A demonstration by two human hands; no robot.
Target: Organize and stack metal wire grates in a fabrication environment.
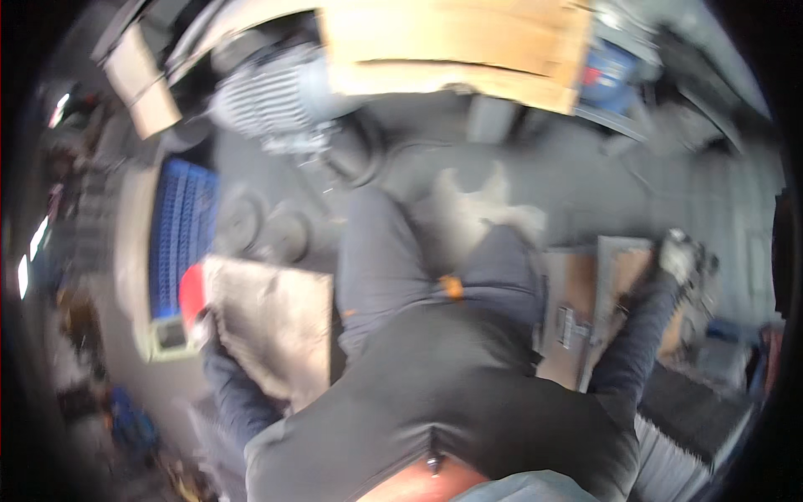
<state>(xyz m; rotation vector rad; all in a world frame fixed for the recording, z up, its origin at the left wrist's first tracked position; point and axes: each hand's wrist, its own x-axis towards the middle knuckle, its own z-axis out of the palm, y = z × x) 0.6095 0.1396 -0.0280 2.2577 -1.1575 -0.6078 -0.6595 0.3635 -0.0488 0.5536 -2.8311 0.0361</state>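
My left hand [202,326] is at the left, beside a red rounded thing [192,289] and the outer edge of a square wooden board [280,322]. Its fingers are smeared, so whether it grips the red thing does not show. Out to the right reaches my right hand [681,256], in a pale glove with dark patches at the finger end. It is past a grey metal-framed panel with brown board [623,272]. Blur hides how its fingers are bent and whether anything is in them.
Ahead lies a large cardboard box [456,38], with a finned grey motor [272,100] to its left. A blue ribbed crate [180,234] stands at the left, near round flat discs [287,236] on the floor. A dark bristly stack [694,414] is at the lower right.
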